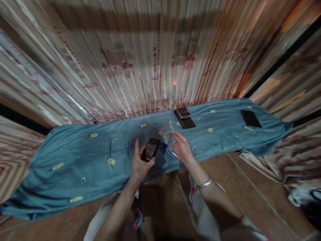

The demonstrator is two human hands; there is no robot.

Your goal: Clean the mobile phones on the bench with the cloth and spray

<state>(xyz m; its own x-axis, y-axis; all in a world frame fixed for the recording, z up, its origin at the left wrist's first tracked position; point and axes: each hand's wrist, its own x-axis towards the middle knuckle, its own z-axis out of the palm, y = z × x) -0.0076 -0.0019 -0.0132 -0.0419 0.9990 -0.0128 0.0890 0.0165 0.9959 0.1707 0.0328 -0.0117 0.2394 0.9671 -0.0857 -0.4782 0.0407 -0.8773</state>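
Left hand (139,164) closed around dark phone (150,149), screen tilted up, held just above blue cloth (75,160). Right hand (181,147) pinching crumpled white wipe (167,132) beside phone, not touching screen. Wiping apparently not begun (judgement only). Stacked phones (185,117) and another phone (251,118) lying farther along cloth, untouched.

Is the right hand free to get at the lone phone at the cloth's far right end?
Probably not yet: the right hand is pinching a white wipe, and the lone phone lies well off to its right, though nothing blocks the way.
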